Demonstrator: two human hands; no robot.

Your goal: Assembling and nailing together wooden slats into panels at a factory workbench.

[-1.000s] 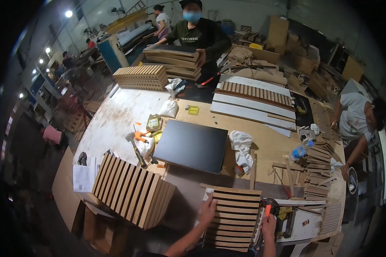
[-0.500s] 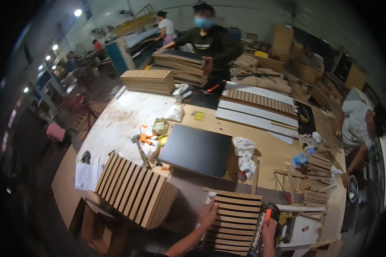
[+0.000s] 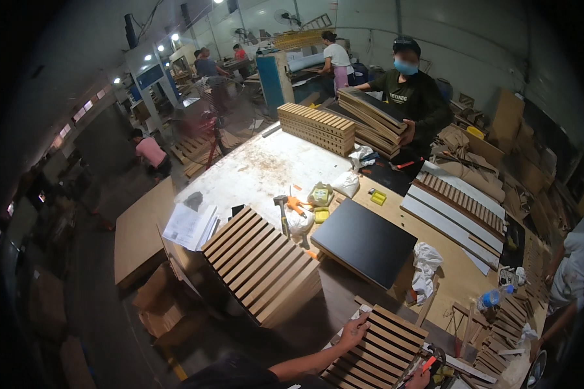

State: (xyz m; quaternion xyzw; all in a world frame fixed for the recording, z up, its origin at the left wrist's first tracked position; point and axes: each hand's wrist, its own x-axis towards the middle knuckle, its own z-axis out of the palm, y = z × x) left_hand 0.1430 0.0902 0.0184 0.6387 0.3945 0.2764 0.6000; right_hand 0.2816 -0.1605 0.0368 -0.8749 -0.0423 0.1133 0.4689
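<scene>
A slatted wooden panel (image 3: 384,347) lies at the near edge of the table, its light slats divided by dark gaps. At its upper left edge my left hand (image 3: 355,330) is closed on the rim, by a small white patch. Close to the panel's right edge, my right hand (image 3: 418,378) is closed around a small orange tool (image 3: 429,364) whose exact kind I cannot make out. The lower picture edge cuts off part of that hand. Left of the panel stands a thick stack of slatted panels (image 3: 259,262).
Beyond the panel lies a dark flat board (image 3: 365,241) with a white cloth (image 3: 427,262) beside it. A hammer (image 3: 281,211) and an orange glue gun (image 3: 296,205) lie farther left. Across the table, a co-worker (image 3: 412,97) holds stacked boards (image 3: 373,120). Wood strips (image 3: 506,324) clutter the right side.
The view has swung left, so the table and panels appear farther right. My right hand sits lower in the picture, still with the orange tool. My left hand stays on the panel's edge.
</scene>
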